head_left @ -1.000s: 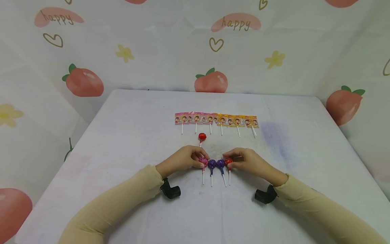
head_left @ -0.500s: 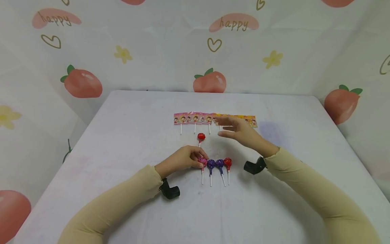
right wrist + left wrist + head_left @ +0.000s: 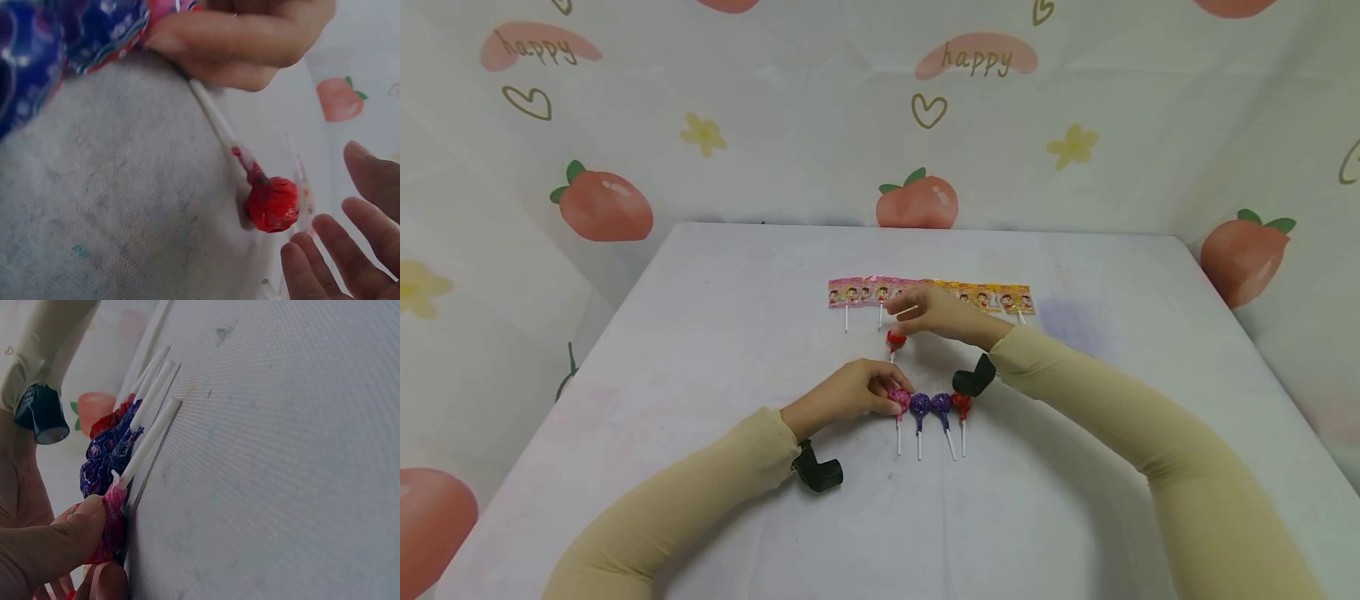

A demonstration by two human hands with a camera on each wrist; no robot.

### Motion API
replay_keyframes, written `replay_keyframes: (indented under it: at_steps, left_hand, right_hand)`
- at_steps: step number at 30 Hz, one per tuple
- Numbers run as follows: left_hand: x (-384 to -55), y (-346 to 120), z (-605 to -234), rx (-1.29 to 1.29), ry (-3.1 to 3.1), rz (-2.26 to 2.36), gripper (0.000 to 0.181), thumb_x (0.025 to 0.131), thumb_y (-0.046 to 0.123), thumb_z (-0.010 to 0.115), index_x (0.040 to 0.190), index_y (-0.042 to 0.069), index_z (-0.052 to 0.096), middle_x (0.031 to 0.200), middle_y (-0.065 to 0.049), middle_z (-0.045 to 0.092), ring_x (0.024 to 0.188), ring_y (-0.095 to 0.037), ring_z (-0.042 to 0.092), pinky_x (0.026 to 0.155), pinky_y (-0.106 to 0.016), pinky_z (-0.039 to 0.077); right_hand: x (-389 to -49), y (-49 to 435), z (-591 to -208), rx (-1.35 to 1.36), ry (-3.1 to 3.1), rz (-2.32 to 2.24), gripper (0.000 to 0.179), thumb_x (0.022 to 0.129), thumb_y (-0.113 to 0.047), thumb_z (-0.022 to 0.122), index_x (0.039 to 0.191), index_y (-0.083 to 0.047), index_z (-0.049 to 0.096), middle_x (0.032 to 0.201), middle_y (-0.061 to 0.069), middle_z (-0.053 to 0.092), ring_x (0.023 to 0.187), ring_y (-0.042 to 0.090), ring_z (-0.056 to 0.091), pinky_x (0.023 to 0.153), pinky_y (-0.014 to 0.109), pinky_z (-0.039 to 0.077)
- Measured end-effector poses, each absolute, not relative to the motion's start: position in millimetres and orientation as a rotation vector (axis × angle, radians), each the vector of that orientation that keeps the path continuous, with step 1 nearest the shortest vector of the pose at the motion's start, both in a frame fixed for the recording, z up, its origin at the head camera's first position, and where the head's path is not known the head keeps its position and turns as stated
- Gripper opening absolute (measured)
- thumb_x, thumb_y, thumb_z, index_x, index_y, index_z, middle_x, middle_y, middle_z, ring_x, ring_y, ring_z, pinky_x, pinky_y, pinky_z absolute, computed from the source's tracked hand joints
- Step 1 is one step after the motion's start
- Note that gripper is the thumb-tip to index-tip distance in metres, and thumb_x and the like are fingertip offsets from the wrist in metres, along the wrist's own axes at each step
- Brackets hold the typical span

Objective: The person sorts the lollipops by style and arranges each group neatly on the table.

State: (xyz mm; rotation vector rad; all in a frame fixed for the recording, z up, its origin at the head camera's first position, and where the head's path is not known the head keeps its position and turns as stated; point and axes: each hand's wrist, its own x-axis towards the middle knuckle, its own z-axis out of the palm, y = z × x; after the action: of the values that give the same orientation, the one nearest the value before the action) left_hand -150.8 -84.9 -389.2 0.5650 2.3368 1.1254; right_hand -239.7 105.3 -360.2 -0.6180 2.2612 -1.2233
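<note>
My left hand (image 3: 857,387) pinches the wrapped head of a pink lollipop (image 3: 115,522) between thumb and fingers, its white stick lying toward me. Beside it, in a row, are two purple lollipops (image 3: 921,406) and a red lollipop (image 3: 962,403). Farther back lies another red lollipop (image 3: 274,205), apart from that row, its stick reaching toward the left hand. The right hand (image 3: 943,313) is over this lone lollipop, fingers spread and partly bent. In the right wrist view, its fingertips are close to the red head without visibly gripping it.
Behind the hands runs a row of flat-packed lollipops, pink packets (image 3: 848,293) on the left and yellow packets (image 3: 1017,297) on the right; the right hand covers part of it. A white cloth covers the table (image 3: 737,292). A peach-printed backdrop (image 3: 805,108) stands behind.
My right hand has let go of the red lollipop at the row's right end, lifted away and moved back and left to the lone red one. The left hand stays on the pink lollipop.
</note>
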Motion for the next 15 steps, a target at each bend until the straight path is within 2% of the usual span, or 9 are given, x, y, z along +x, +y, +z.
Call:
replay_keyframes:
  at_steps: [5, 15]
  left_hand:
    - [-151.4, -84.7, -390.0, 0.582, 2.342, 1.115, 0.024, 0.082, 0.012, 0.078, 0.105, 0.014, 0.073, 0.082, 0.002, 0.063, 0.070, -0.008, 0.054, 0.064, -0.020, 0.046]
    - [-151.6, -84.6, -390.8, 0.600, 2.354, 1.110, 0.024, 0.082, 0.012, 0.078, 0.105, 0.014, 0.073, 0.081, 0.001, 0.063, 0.069, -0.007, 0.054, 0.063, -0.020, 0.046]
  right_hand:
    - [-245.4, 100.5, -368.0, -0.609, 2.222, -1.161, 0.041, 0.088, -0.008, 0.070, 0.128, -0.001, 0.060, 0.130, 0.015, 0.061, 0.122, 0.028, 0.058, 0.104, 0.042, 0.047]
    - [-247.9, 93.8, -372.6, -0.616, 2.328, -0.994, 0.032, 0.085, -0.003, 0.071, 0.117, -0.006, 0.070, 0.116, 0.009, 0.068, 0.110, 0.023, 0.063, 0.098, 0.036, 0.051]
